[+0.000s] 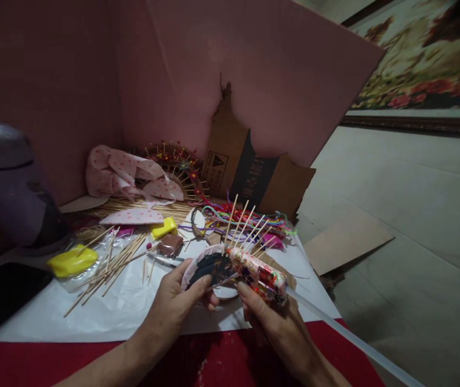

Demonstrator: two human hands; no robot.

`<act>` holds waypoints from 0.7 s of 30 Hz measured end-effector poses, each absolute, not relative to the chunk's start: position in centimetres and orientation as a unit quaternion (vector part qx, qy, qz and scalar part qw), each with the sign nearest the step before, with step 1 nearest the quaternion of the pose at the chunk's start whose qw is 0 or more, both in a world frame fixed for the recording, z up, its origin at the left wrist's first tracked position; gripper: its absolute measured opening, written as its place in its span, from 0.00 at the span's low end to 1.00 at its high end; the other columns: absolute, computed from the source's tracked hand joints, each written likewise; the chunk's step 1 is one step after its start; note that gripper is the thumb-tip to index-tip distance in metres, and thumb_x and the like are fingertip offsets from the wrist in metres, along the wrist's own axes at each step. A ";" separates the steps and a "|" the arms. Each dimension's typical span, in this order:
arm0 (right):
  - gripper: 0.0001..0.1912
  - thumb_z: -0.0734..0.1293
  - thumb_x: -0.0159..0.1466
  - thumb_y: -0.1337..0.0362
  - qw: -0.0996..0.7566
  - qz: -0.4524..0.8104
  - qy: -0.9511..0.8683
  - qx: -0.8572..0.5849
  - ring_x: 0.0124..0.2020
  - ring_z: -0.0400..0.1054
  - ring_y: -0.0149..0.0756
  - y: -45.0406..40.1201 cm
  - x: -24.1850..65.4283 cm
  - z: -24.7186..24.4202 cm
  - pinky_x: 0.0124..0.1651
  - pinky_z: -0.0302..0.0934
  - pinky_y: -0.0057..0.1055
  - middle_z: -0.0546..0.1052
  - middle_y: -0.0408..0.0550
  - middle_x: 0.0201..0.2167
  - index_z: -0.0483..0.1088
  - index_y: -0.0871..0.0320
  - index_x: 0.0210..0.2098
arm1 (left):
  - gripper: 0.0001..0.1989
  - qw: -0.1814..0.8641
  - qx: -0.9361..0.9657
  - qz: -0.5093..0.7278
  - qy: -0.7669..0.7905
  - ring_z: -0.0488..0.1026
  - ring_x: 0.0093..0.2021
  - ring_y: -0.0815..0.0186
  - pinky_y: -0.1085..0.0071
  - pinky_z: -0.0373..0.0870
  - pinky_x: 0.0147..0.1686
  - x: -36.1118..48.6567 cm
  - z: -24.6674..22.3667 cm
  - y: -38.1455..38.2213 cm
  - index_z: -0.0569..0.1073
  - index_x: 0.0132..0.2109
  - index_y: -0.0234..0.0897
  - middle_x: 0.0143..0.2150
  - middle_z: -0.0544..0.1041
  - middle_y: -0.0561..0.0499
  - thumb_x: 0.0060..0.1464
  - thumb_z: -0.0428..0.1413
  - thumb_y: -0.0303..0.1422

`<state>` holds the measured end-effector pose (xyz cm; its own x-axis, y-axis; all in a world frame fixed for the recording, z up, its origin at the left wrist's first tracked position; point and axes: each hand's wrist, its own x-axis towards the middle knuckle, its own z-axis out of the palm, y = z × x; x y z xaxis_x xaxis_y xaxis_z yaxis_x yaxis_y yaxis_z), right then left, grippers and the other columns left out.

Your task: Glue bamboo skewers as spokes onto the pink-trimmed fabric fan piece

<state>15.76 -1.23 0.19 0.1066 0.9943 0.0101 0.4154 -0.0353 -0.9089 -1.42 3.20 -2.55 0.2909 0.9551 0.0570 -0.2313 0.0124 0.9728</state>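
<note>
My left hand point(187, 293) pinches the lower left edge of a dark curved piece point(209, 269) with a pale pink dotted rim. Several thin wooden sticks point(243, 223) fan out above this piece toward the right. Wrapped round a patterned glue gun point(260, 269) is my right hand point(268, 314), its thumb along the near side. The gun's orange tip points up and left, at the base of the sticks. From its back end a long translucent glue stick point(346, 333) runs down to the right.
Loose sticks point(123, 263), yellow clay packs point(72, 262), a brown pack point(169, 245) and coloured cords point(250, 215) lie on the white sheet point(133, 317). Torn cardboard point(254, 166) stands behind. A purple container point(12, 188) and a black flat object point(6, 295) are at left.
</note>
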 end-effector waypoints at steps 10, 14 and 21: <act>0.18 0.61 0.60 0.51 0.387 0.378 -0.592 -0.598 0.22 0.65 0.36 -1.0 15.1 0.4 0.26 0.60 0.29 0.68 0.41 0.14 0.74 0.57 0.27 | 0.10 0.616 0.523 0.474 0.352 0.70 0.24 0.68 0.71 0.66 0.29 -1.5 -3.0 3.2 0.70 0.39 0.34 0.23 0.75 0.53 0.52 0.54 0.36; 0.18 0.61 0.60 0.51 0.388 0.379 -0.592 -0.597 0.23 0.65 0.36 -0.8 14.9 0.6 0.26 0.61 0.28 0.68 0.41 0.14 0.74 0.58 0.29 | 0.10 0.618 0.525 0.470 0.348 0.69 0.23 0.68 0.71 0.66 0.28 -1.4 -3.0 3.2 0.70 0.39 0.34 0.22 0.75 0.53 0.52 0.54 0.36; 0.17 0.62 0.59 0.51 0.398 0.361 -0.600 -0.593 0.23 0.66 0.36 -0.9 14.6 0.9 0.25 0.61 0.29 0.68 0.42 0.15 0.74 0.57 0.28 | 0.11 0.620 0.526 0.473 0.341 0.69 0.23 0.67 0.71 0.65 0.29 -1.3 -3.2 3.3 0.70 0.41 0.35 0.22 0.75 0.53 0.52 0.54 0.36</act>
<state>14.63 -0.90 0.92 0.0196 0.9986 0.0493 0.4231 0.0364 -0.9054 -1.31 3.34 -3.18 0.3204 0.9444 0.0737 -0.2267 0.0009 0.9740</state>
